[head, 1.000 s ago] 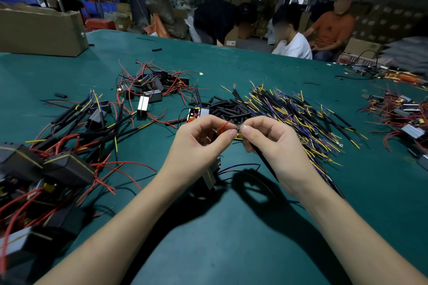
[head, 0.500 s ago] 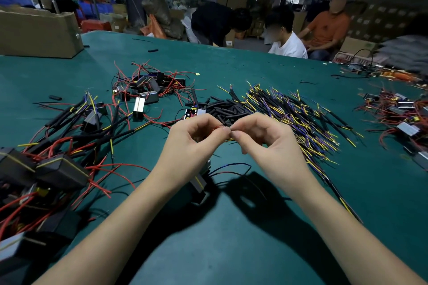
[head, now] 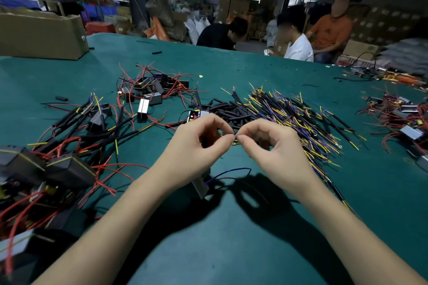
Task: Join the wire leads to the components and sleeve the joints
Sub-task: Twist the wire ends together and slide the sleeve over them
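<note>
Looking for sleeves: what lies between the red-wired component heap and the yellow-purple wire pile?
Head view: a heap of short black sleeve tubes lies between them.

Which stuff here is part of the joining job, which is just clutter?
In use:
left hand and right hand, pinching a wire joint
component hanging under the left hand
black sleeves
yellow-purple leads

Lying about:
cardboard box
far-right wire pile

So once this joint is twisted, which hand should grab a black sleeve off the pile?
Probably the right hand. The black sleeve pile lies just beyond both hands, but a component hangs under the left hand, so that hand looks occupied. Both pinch the joint now.
</note>
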